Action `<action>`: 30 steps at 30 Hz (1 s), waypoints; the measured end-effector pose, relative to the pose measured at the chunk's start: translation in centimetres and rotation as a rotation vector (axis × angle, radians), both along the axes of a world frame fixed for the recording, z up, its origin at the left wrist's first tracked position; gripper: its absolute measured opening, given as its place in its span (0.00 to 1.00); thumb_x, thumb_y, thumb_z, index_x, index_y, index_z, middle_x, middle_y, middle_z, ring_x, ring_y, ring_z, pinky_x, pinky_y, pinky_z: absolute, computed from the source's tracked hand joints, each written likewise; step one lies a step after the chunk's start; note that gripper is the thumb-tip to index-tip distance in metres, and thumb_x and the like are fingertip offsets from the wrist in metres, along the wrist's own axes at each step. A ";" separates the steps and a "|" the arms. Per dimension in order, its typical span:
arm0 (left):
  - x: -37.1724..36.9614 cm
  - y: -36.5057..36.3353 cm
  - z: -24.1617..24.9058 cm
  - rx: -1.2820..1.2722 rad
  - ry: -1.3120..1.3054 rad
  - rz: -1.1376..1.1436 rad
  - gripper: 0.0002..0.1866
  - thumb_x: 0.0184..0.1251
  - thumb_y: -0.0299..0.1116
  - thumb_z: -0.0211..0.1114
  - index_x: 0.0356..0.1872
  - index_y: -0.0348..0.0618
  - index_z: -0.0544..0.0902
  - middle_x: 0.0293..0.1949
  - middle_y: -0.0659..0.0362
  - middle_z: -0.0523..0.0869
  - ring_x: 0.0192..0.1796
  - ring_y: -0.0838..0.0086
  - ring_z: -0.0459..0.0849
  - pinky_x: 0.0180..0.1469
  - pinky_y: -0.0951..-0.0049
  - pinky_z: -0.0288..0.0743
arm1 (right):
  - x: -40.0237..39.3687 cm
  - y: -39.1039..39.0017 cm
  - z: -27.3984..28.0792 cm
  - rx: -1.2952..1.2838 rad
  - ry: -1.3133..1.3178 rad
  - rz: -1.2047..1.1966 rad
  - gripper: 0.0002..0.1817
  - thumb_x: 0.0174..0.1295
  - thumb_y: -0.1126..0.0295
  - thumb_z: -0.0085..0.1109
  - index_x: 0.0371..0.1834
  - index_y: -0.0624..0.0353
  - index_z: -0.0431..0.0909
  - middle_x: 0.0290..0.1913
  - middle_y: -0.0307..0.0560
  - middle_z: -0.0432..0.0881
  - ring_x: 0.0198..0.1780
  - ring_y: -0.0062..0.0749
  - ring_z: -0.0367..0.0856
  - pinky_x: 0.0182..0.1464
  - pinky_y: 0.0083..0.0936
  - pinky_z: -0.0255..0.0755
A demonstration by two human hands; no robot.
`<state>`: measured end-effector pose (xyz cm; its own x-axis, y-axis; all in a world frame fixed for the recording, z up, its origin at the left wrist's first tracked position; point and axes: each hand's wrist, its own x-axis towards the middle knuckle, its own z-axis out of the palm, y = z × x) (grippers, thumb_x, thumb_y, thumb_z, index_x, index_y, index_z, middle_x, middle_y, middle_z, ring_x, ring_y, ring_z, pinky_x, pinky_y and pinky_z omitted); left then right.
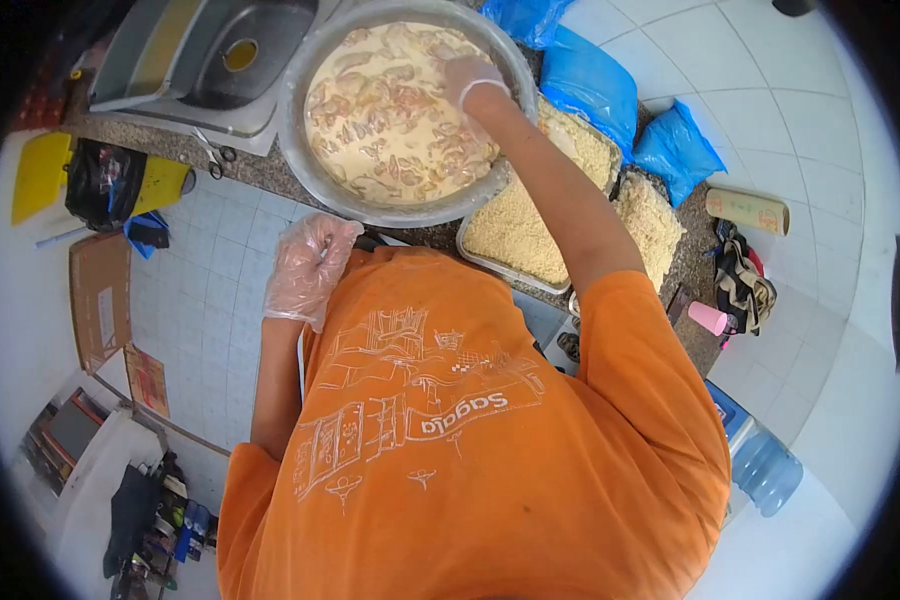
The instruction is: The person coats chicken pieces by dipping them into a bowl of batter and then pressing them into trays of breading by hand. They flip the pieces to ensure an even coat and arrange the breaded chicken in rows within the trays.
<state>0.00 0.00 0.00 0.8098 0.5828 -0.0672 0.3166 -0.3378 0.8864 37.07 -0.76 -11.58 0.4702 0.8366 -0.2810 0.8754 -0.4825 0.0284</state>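
Note:
A large round metal basin holds pieces of raw meat in a pale creamy liquid. My right hand, in a clear plastic glove, is at the basin's right side over the meat, its fingertips hidden, so its grip cannot be made out. My left hand, also gloved in clear plastic, hangs just below the basin near the counter's edge. Its fingers look curled, but the loose plastic hides them in part. Right of the basin, a tray of light crumbs lies partly beneath my right arm.
A steel sink is at the upper left, with scissors beside it. Blue plastic bags lie behind the tray. More crumbs, a pink cup and a water jug are on the right.

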 end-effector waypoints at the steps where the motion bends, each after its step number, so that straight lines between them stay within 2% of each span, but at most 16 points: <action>1: 0.0 0.1 0.1 0.008 0.006 0.016 0.11 0.73 0.32 0.65 0.30 0.38 0.77 0.26 0.58 0.76 0.29 0.69 0.72 0.34 0.68 0.70 | 1.4 0.0 -0.9 -0.009 0.040 0.002 0.14 0.60 0.61 0.65 0.44 0.56 0.89 0.51 0.55 0.88 0.54 0.43 0.87 0.56 0.33 0.81; 3: -0.6 0.6 -0.1 -0.035 0.004 0.034 0.10 0.73 0.31 0.65 0.31 0.38 0.78 0.25 0.58 0.75 0.29 0.71 0.73 0.35 0.68 0.70 | 2.5 -1.3 -0.2 -0.070 0.071 0.004 0.13 0.61 0.63 0.64 0.43 0.57 0.89 0.48 0.56 0.88 0.51 0.45 0.88 0.54 0.34 0.82; 5: -0.8 2.3 -0.2 0.012 0.063 0.001 0.11 0.73 0.32 0.66 0.31 0.38 0.78 0.26 0.58 0.76 0.29 0.71 0.73 0.35 0.68 0.70 | 3.2 -1.1 2.5 -0.359 -0.090 0.478 0.13 0.60 0.63 0.63 0.43 0.58 0.88 0.45 0.57 0.88 0.48 0.48 0.88 0.53 0.37 0.81; 6: -0.5 2.9 -0.2 0.021 0.057 0.002 0.11 0.73 0.32 0.66 0.31 0.38 0.78 0.26 0.58 0.76 0.29 0.71 0.73 0.35 0.68 0.70 | 4.3 -1.5 2.4 -0.351 -0.098 0.478 0.13 0.60 0.63 0.63 0.43 0.58 0.88 0.45 0.57 0.88 0.48 0.48 0.88 0.53 0.37 0.81; 8: 0.1 3.2 -0.2 0.001 0.011 0.021 0.14 0.73 0.35 0.66 0.29 0.36 0.78 0.24 0.53 0.78 0.27 0.64 0.75 0.33 0.65 0.71 | 6.1 -3.1 1.2 0.015 0.295 0.069 0.15 0.60 0.62 0.62 0.43 0.60 0.87 0.44 0.58 0.88 0.47 0.48 0.87 0.54 0.38 0.80; 11: 0.9 3.5 -0.4 0.024 0.054 -0.041 0.15 0.73 0.36 0.65 0.29 0.36 0.78 0.24 0.53 0.77 0.27 0.63 0.75 0.34 0.64 0.71 | 4.8 -3.2 2.8 0.127 0.277 -0.068 0.14 0.61 0.62 0.61 0.43 0.58 0.88 0.44 0.57 0.88 0.47 0.48 0.87 0.54 0.38 0.79; 12: 1.2 3.6 -0.4 0.028 0.051 -0.045 0.15 0.73 0.36 0.65 0.29 0.36 0.78 0.24 0.53 0.77 0.27 0.63 0.75 0.34 0.64 0.71 | 3.7 -2.8 3.6 0.131 0.274 -0.073 0.14 0.61 0.62 0.61 0.43 0.58 0.88 0.44 0.57 0.88 0.47 0.48 0.87 0.54 0.38 0.79; 14: 2.0 3.6 -0.4 -0.041 0.089 -0.081 0.13 0.73 0.36 0.66 0.32 0.36 0.80 0.26 0.56 0.77 0.29 0.70 0.74 0.36 0.68 0.72 | 0.8 -1.3 4.9 -0.172 0.205 0.047 0.15 0.63 0.63 0.60 0.45 0.59 0.88 0.47 0.59 0.88 0.49 0.50 0.87 0.56 0.37 0.79; 18: 3.3 3.5 0.1 0.015 0.042 -0.162 0.13 0.73 0.35 0.66 0.32 0.36 0.80 0.27 0.54 0.79 0.30 0.69 0.76 0.37 0.68 0.72 | -0.8 -0.6 1.1 -0.139 0.063 0.052 0.16 0.63 0.64 0.58 0.45 0.63 0.88 0.51 0.63 0.86 0.53 0.52 0.86 0.59 0.38 0.78; 20: 3.5 3.3 0.8 0.008 -0.032 -0.153 0.14 0.73 0.36 0.65 0.30 0.35 0.78 0.27 0.50 0.78 0.28 0.59 0.75 0.36 0.62 0.72 | 0.6 -0.2 -0.1 -0.148 0.073 0.013 0.16 0.63 0.64 0.58 0.43 0.64 0.88 0.50 0.64 0.86 0.54 0.51 0.86 0.59 0.38 0.78; 22: 3.0 3.5 0.7 0.048 -0.020 -0.145 0.15 0.72 0.36 0.66 0.30 0.35 0.78 0.27 0.50 0.78 0.28 0.59 0.75 0.36 0.62 0.72 | 1.5 -0.5 0.3 -0.154 0.073 -0.004 0.16 0.63 0.64 0.57 0.41 0.65 0.88 0.50 0.64 0.86 0.54 0.51 0.86 0.58 0.39 0.79; 24: 2.5 3.5 0.0 0.084 -0.015 -0.121 0.15 0.72 0.37 0.66 0.30 0.35 0.78 0.27 0.50 0.78 0.28 0.59 0.75 0.36 0.62 0.72 | 2.8 -1.2 1.2 0.026 0.197 -0.063 0.16 0.64 0.62 0.57 0.42 0.63 0.87 0.47 0.64 0.87 0.49 0.51 0.87 0.55 0.40 0.79; 25: 2.2 3.4 -0.5 0.054 -0.007 -0.086 0.15 0.73 0.37 0.66 0.30 0.35 0.78 0.26 0.51 0.78 0.28 0.60 0.75 0.35 0.63 0.72 | 2.9 -1.7 1.9 0.021 0.196 -0.054 0.16 0.64 0.62 0.57 0.42 0.63 0.87 0.47 0.64 0.87 0.49 0.51 0.87 0.55 0.40 0.79; 27: 1.7 3.2 -0.8 0.024 -0.001 -0.044 0.15 0.73 0.37 0.66 0.30 0.35 0.78 0.25 0.51 0.77 0.28 0.61 0.74 0.35 0.63 0.72 | 3.4 -3.0 3.1 0.087 0.276 -0.100 0.17 0.63 0.60 0.62 0.43 0.63 0.87 0.40 0.58 0.89 0.39 0.44 0.88 0.46 0.37 0.81; 28: 1.5 3.1 -0.7 -0.002 0.035 -0.046 0.15 0.73 0.37 0.66 0.30 0.35 0.78 0.25 0.52 0.77 0.28 0.63 0.74 0.35 0.64 0.72 | 4.0 -3.7 3.0 0.086 0.276 -0.095 0.17 0.63 0.60 0.62 0.43 0.63 0.87 0.40 0.58 0.89 0.39 0.44 0.88 0.46 0.37 0.81; 30: 1.6 2.9 -0.8 -0.026 0.067 -0.052 0.16 0.73 0.37 0.66 0.30 0.35 0.78 0.25 0.53 0.77 0.28 0.64 0.74 0.35 0.64 0.72 | 4.7 -5.1 2.9 0.315 0.650 -0.362 0.18 0.62 0.60 0.68 0.45 0.65 0.87 0.33 0.49 0.88 0.30 0.32 0.85 0.36 0.31 0.80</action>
